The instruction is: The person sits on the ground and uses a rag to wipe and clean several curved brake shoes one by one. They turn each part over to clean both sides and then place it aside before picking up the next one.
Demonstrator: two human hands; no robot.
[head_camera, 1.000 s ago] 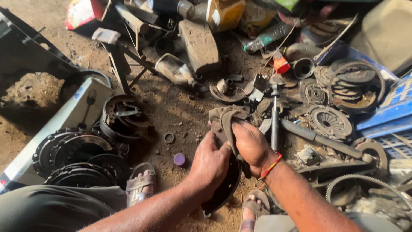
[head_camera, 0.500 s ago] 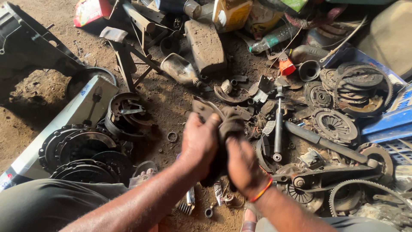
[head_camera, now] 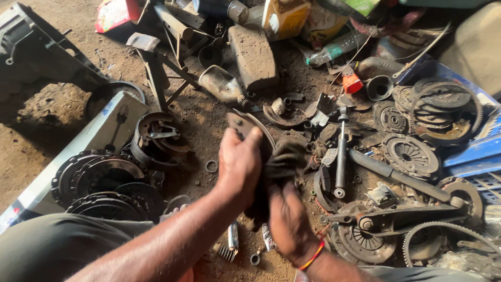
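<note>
Grip, left hand (head_camera: 239, 166): closed from the 9 o'clock side over a curved brake shoe (head_camera: 249, 125), thumb and fingers wrapped round its lower half; the upper end of the shoe stands clear above the knuckles.

Grip, right hand (head_camera: 287, 219): closed on a dark rag (head_camera: 282, 162), bunched in the fingers and pressed to the face of the shoe. We cannot quite tell how much of the shoe lies under the cloth.

Item in hand, brake shoe: an arc of rusty metal, long axis running from about 11 o'clock down to 5 o'clock, lifted off the floor (head_camera: 62, 151) in the middle of the view. It lies at 1 o'clock from the left grip and at 11 o'clock from the right. We judge the left hand the nearer and the carrier; the right works the cloth along the arc.

Surroundings, on the dirt floor:
- clutch plates (head_camera: 104, 183), stacked, at 9 o'clock, well apart.
- shock absorber (head_camera: 341, 156), upright in the view, at 3 o'clock, near.
- clutch disc (head_camera: 412, 154), farther out at 3 o'clock.
- toothed ring gear (head_camera: 449, 235), at 4 o'clock.
- plastic bottle (head_camera: 334, 49), at 1 o'clock, far.
</note>
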